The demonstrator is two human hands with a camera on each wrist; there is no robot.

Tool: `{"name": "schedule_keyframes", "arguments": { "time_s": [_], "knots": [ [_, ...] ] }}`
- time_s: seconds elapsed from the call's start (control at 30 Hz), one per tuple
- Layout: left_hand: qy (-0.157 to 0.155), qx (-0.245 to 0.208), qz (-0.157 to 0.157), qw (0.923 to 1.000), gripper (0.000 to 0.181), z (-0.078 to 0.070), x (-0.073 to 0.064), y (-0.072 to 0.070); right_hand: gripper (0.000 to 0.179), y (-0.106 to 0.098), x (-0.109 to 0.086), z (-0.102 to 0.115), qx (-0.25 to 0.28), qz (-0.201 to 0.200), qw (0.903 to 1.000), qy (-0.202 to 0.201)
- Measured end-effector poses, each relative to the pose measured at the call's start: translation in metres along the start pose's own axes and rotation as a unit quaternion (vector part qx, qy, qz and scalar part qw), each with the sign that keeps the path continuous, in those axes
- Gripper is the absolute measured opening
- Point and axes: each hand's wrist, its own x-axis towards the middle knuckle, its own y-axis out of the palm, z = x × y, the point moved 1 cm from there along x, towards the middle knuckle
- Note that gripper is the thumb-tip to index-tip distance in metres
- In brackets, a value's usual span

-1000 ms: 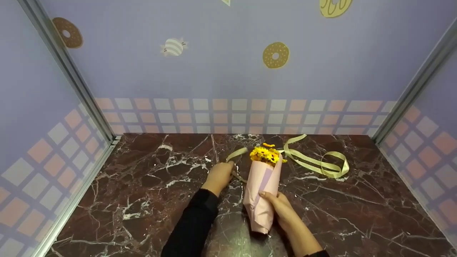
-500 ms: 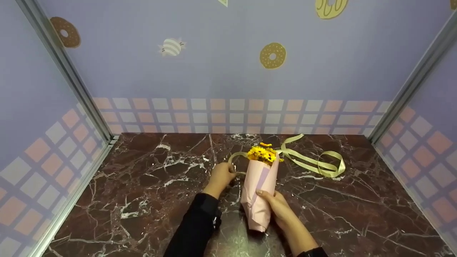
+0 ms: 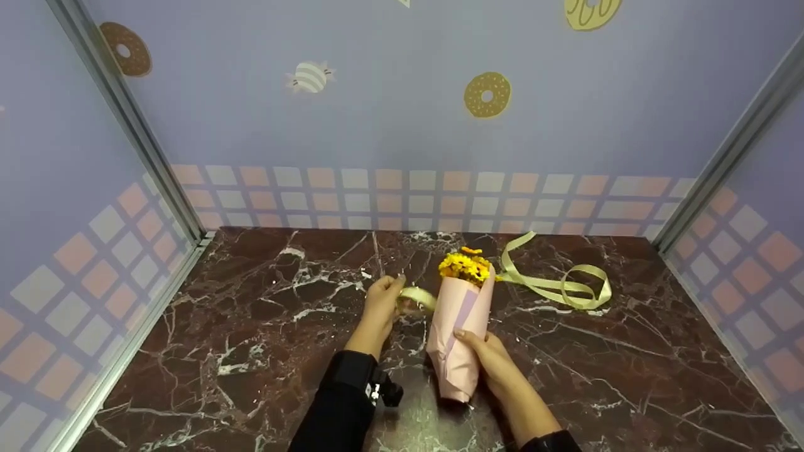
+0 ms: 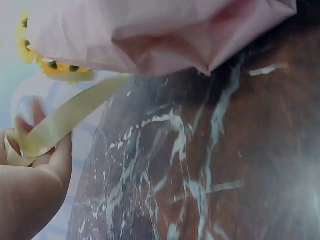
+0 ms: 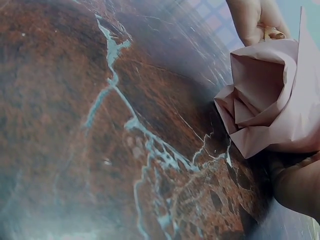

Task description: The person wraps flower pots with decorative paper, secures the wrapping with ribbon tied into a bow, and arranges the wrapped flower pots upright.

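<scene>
A bouquet of yellow flowers (image 3: 466, 267) stands out of a pink paper wrap (image 3: 458, 339), leaning on the marbled table. My right hand (image 3: 496, 364) grips the wrap's lower right side, thumb across its front. To the left of the bouquet, my left hand (image 3: 380, 309) holds a pale yellow-green ribbon (image 4: 75, 112) in its fingers. From there the ribbon runs to the wrap and passes behind it. Its other end (image 3: 553, 287) lies in loops to the right of the flowers. In the right wrist view the wrap's folded bottom end (image 5: 260, 100) faces the camera.
The dark red marbled table (image 3: 264, 389) ends at a purple back wall (image 3: 389, 138) with a chequered band. Side walls with metal corner posts (image 3: 119, 119) close in left and right. A small black device (image 3: 389, 390) sits on the left wrist.
My left hand has turned over and shifted slightly up, and the ribbon between it and the wrap now forms a short curve. My right hand keeps its grip on the wrapped bouquet.
</scene>
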Motion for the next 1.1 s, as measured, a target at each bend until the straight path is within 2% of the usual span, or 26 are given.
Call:
{"name": "schedule_keyframes", "arguments": {
  "time_s": [0.07, 0.1, 0.13, 0.17, 0.2, 0.27, 0.37, 0.43, 0.47, 0.53, 0.57, 0.6, 0.67, 0.73, 0.8, 0.9, 0.93, 1.0, 1.1],
  "knots": [
    [0.009, 0.088, 0.018, 0.9959, 0.026, 0.0, -0.001, -0.004, 0.051, 0.0, 0.0, 0.0, 0.002, 0.0, 1.0, -0.001],
    [0.023, 0.147, 0.032, 0.9883, 0.024, -0.001, -0.002, -0.006, 0.051, 0.0, 0.001, 0.0, 0.003, 0.0, 1.0, -0.002],
    [0.037, 0.206, 0.048, 0.9767, 0.022, -0.001, -0.003, -0.008, 0.051, 0.0, 0.001, 0.0, 0.003, 0.0, 1.0, -0.001],
    [0.053, 0.268, 0.063, 0.9598, 0.02, -0.002, -0.003, -0.01, 0.051, 0.0, 0.001, 0.0, 0.003, -0.002, 1.0, -0.001],
    [0.071, 0.328, 0.078, 0.9387, 0.019, -0.002, -0.004, -0.011, 0.05, 0.0, 0.0, 0.0, 0.003, -0.004, 1.0, 0.001],
    [0.104, 0.429, 0.113, 0.8903, 0.02, -0.003, -0.006, -0.013, 0.05, 0.0, 0.0, 0.0, 0.0, -0.01, 0.9999, 0.004],
    [0.127, 0.544, 0.153, 0.8152, 0.027, -0.002, -0.01, -0.012, 0.049, 0.001, -0.001, 0.001, -0.003, -0.015, 0.9999, 0.005],
    [0.132, 0.599, 0.165, 0.772, 0.029, 0.002, -0.012, -0.009, 0.048, 0.001, -0.001, 0.001, -0.002, -0.015, 0.9999, 0.005],
    [0.132, 0.622, 0.169, 0.7533, 0.029, 0.004, -0.013, -0.008, 0.048, 0.001, -0.001, 0.0, -0.001, -0.013, 0.9999, 0.003],
    [0.124, 0.658, 0.169, 0.7234, 0.028, 0.008, -0.014, -0.006, 0.048, 0.001, -0.001, 0.0, 0.001, -0.01, 1.0, 0.001],
    [0.123, 0.669, 0.17, 0.7133, 0.027, 0.011, -0.014, -0.005, 0.048, 0.001, -0.001, -0.001, 0.001, -0.009, 1.0, 0.0],
    [0.122, 0.676, 0.17, 0.7068, 0.025, 0.012, -0.015, -0.004, 0.047, 0.002, -0.001, -0.001, 0.002, -0.007, 1.0, 0.001],
    [0.123, 0.688, 0.166, 0.6961, 0.021, 0.013, -0.014, -0.004, 0.047, 0.003, -0.001, -0.001, 0.001, -0.006, 1.0, 0.001],
    [0.122, 0.685, 0.156, 0.7015, 0.017, 0.012, -0.012, -0.006, 0.046, 0.004, -0.001, -0.001, 0.001, -0.007, 1.0, 0.003],
    [0.115, 0.672, 0.139, 0.7186, 0.015, 0.009, -0.009, -0.01, 0.046, 0.005, -0.001, -0.001, -0.001, -0.006, 1.0, 0.004],
    [0.1, 0.641, 0.107, 0.7534, 0.013, 0.003, -0.005, -0.021, 0.045, 0.006, -0.001, -0.001, -0.007, -0.006, 0.9999, 0.005],
    [0.097, 0.634, 0.096, 0.7616, 0.014, 0.001, -0.004, -0.025, 0.045, 0.006, -0.001, 0.0, -0.008, -0.007, 0.9999, 0.005],
    [0.092, 0.62, 0.078, 0.7749, 0.013, -0.003, -0.003, -0.033, 0.045, 0.006, -0.002, 0.0, -0.009, -0.01, 0.9999, 0.004],
    [0.089, 0.604, 0.06, 0.7896, 0.011, -0.008, -0.002, -0.044, 0.044, 0.005, -0.001, 0.001, -0.011, -0.017, 0.9998, 0.005]
  ]
}}
